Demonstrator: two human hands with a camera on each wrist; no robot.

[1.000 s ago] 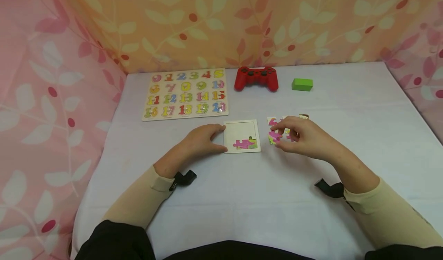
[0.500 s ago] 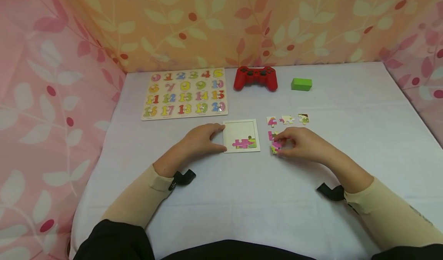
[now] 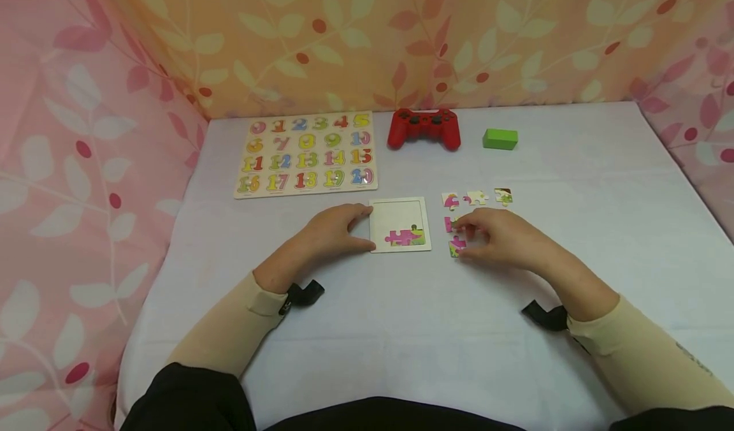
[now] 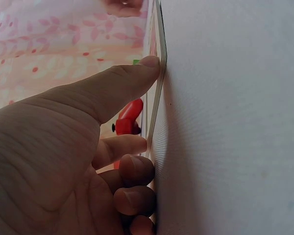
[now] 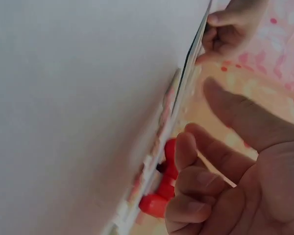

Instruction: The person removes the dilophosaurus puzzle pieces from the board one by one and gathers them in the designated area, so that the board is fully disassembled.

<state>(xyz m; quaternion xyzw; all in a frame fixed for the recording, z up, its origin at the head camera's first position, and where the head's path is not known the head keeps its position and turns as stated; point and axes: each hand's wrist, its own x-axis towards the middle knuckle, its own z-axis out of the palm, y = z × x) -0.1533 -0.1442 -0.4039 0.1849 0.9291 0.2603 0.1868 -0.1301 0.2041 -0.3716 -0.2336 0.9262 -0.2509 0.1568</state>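
In the head view a square white puzzle board (image 3: 395,214) lies mid-table, with joined pink and green jigsaw pieces (image 3: 406,236) in its lower right corner. My left hand (image 3: 338,230) touches the board's left edge with thumb and index fingertips spread along it. My right hand (image 3: 497,238) is over the loose pieces at the right. Its thumb tip is right beside a pink and green jigsaw piece (image 3: 455,248) lying flat, and its fingers partly cover another piece (image 3: 448,225). In the right wrist view the right hand's thumb (image 5: 235,110) and fingers are apart, with nothing between them.
Behind the right hand lie a pink piece (image 3: 450,200), a pale piece (image 3: 477,197) and a brown-green piece (image 3: 503,195). Farther back are a wooden number board (image 3: 306,153), a red game controller (image 3: 424,129) and a green block (image 3: 500,139). Patterned curtains border the table.
My right hand has moved slightly toward me, bringing the pink and green piece nearer the front, and has let go of it; it now lies flat. My left hand has stayed at the board.
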